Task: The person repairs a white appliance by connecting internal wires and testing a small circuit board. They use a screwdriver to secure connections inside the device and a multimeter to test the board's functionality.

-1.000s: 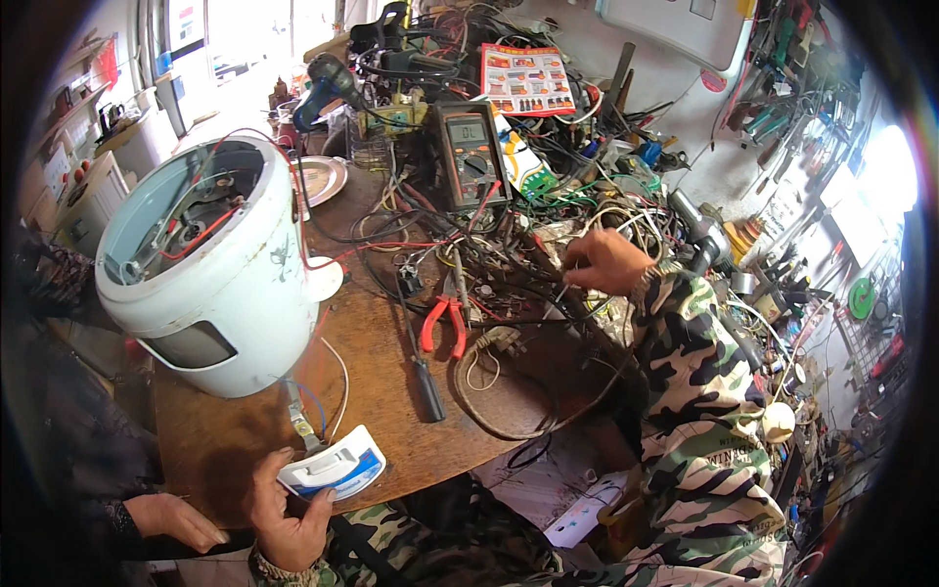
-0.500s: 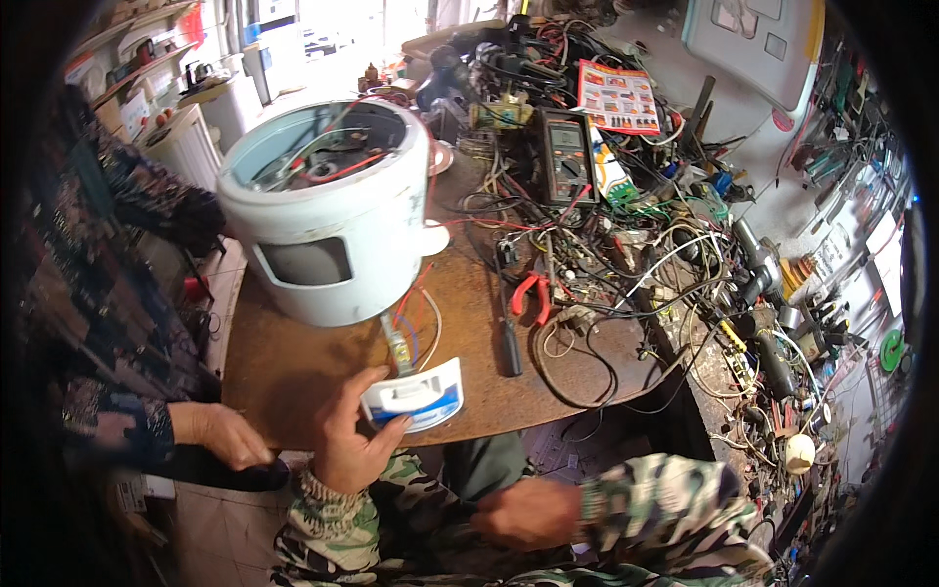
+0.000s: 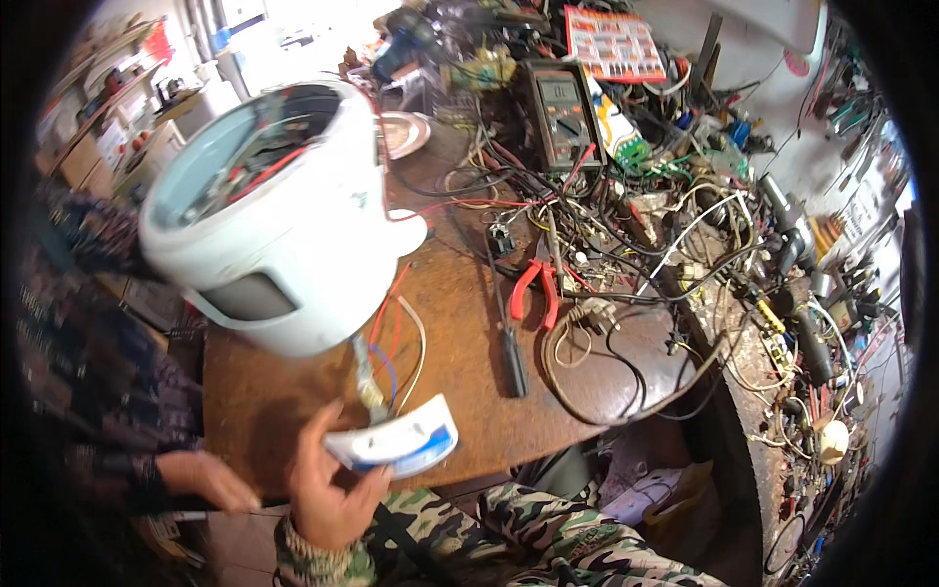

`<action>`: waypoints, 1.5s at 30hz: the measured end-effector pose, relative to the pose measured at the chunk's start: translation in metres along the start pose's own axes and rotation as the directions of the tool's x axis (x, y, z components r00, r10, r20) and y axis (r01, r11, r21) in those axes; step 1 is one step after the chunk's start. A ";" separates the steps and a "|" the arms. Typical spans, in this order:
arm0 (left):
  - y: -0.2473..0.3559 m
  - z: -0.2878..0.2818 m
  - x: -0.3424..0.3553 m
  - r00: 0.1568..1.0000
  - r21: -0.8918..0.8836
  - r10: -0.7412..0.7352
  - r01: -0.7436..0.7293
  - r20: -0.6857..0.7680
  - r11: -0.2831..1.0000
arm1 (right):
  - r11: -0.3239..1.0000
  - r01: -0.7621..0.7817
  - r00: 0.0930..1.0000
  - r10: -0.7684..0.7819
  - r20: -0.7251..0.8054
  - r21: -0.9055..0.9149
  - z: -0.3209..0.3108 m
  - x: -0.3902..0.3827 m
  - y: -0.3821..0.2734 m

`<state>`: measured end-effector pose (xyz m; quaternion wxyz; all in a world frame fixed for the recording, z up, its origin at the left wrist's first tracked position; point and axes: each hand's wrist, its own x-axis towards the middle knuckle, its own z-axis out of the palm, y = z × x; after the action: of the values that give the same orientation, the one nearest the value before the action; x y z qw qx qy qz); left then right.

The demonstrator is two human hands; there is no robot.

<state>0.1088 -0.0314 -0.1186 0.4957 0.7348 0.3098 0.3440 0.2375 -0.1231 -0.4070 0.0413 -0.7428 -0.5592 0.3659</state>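
A: Left hand (image 3: 328, 489), what's the grip doing?

B: Closed on the white-and-blue control panel (image 3: 396, 445), fingers under it, thumb up on its near-left edge. The panel sits just above and right of the grip, over the front edge of the desk (image 3: 264, 411).

A: Loose or attached?

B: Attached. A wire bundle (image 3: 389, 338), red, blue and white, runs from the panel's far side up into the white cooker housing (image 3: 284, 225), which stands tilted beyond the grip.

A: Right hand?

B: Not in the picture, only a camo sleeve low down. Can't say anything about its grip.

A: Handling notes?

B: My judgement: keep the panel close to the housing so the wires stay slack, and carry its weight on the fingers, not on the connector. Turn it slowly, since the leads look thin. Avoid pinching the blue face.

A: Anything nearby?

B: Another person's hand (image 3: 201, 479) just left of the grip, apart from it. Black-handled screwdriver (image 3: 511, 352) and red-handled pliers (image 3: 536, 289) further right and beyond, multimeter (image 3: 562, 108) well beyond, amid tangled cables.
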 end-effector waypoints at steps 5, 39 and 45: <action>0.008 -0.017 -0.017 0.994 0.262 -0.023 -0.006 0.108 0.965 | 0.998 -0.007 1.000 0.008 -0.020 0.064 -0.009 0.016 -0.012; -0.016 0.001 0.013 0.986 -0.155 0.155 -0.145 0.054 0.977 | 0.964 0.055 0.467 0.205 -0.860 0.259 -0.178 -0.293 0.022; 0.003 0.000 0.012 0.995 -0.135 0.036 -0.024 0.089 0.991 | 0.986 0.163 0.380 -0.080 -0.921 -0.018 -0.278 -0.271 -0.014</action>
<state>0.1162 -0.0231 -0.1132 0.5524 0.7192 0.2522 0.3376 0.3615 -0.2545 -0.0633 0.3977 -0.7757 -0.4820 -0.0881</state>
